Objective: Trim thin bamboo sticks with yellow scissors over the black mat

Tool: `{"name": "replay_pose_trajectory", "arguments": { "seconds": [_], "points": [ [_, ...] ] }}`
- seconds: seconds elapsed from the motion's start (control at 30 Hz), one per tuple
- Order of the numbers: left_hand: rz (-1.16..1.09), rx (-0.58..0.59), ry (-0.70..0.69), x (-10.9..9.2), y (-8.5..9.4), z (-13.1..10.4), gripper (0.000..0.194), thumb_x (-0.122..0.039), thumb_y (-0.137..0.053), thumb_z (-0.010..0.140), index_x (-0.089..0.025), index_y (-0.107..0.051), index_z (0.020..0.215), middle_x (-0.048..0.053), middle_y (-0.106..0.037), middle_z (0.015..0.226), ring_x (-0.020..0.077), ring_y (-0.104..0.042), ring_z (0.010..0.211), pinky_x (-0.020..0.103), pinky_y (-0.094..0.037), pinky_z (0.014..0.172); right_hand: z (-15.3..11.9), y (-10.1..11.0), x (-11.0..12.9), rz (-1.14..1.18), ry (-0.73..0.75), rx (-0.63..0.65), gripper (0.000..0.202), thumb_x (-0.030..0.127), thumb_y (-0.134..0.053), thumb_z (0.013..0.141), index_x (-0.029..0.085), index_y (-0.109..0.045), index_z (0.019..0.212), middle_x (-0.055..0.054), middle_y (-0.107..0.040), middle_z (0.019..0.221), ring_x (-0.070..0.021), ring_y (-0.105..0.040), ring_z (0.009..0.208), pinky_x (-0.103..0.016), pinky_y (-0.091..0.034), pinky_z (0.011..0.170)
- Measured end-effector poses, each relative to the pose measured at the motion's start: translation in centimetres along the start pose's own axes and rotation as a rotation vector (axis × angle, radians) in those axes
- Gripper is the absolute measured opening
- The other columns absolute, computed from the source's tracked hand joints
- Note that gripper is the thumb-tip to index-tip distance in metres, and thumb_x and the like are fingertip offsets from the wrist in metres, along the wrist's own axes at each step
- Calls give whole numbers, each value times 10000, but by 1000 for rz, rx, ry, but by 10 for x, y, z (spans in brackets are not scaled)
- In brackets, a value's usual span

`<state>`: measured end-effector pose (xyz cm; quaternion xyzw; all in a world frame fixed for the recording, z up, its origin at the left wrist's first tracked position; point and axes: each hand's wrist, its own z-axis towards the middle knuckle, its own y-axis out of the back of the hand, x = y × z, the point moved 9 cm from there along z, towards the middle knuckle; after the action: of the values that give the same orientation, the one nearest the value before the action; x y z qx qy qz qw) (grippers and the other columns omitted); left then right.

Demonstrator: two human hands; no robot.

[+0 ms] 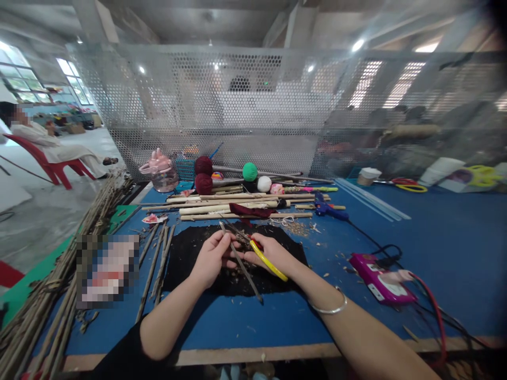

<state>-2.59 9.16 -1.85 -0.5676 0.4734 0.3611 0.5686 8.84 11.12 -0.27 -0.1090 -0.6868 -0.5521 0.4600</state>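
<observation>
My left hand (217,253) pinches a thin brown stick (244,272), which slants from the fingertips down toward the table's front edge. In my right hand (273,253) are scissors (267,260) with a yellow and red handle. Their blades point up and left, close to the stick's upper end; whether they touch it I cannot tell. Both hands are over a black cloth (184,264) strewn with bark scraps and shavings. Behind the cloth lie several pale peeled sticks (229,207) with a dark red cloth strip (251,211) on them.
Bundled twigs (71,264) line the left side. Yarn balls (250,171) and a pink-lidded jar (164,177) stand at the back before a perforated metal screen (253,116). A blue glue gun (330,208) and purple power strip (380,279) with cords lie right. A person sits far left.
</observation>
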Motion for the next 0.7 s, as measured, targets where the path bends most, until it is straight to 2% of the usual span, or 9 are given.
{"name": "replay_pose_trajectory", "arguments": {
  "seconds": [0.1, 0.2, 0.43, 0.7],
  "points": [
    [-32, 43, 36, 4, -3, -1, 314, -470, -527, 737, -185, -498, 868, -19, -578, 685, 83, -577, 525, 151, -440, 400, -2, -3, 5, 75, 20, 39, 382, 471, -598, 680, 156, -479, 862, 9, -549, 762, -99, -469, 638, -194, -371, 563],
    [2, 87, 58, 7, -8, -2, 343, -490, -516, 734, -172, -503, 862, -12, -587, 640, 84, -563, 494, 156, -433, 392, -5, -4, 6, 54, 18, 49, 397, 478, -613, 665, 169, -460, 862, 14, -548, 751, -99, -471, 628, -193, -359, 544],
    [69, 107, 69, 8, -15, -3, 372, -495, -529, 720, -133, -524, 807, 4, -590, 594, 74, -536, 461, 160, -428, 395, -5, -3, 7, -63, 30, -26, 414, 456, -639, 647, 177, -479, 907, -18, -562, 846, -132, -496, 717, -224, -369, 608],
    [57, 88, 19, 2, -19, -4, 330, -457, -529, 738, -158, -470, 865, -28, -574, 584, 61, -512, 411, 162, -441, 378, -5, -1, 12, -106, 42, -111, 450, 453, -634, 656, 182, -497, 988, -47, -564, 930, -166, -510, 808, -268, -374, 698]
  ]
}}
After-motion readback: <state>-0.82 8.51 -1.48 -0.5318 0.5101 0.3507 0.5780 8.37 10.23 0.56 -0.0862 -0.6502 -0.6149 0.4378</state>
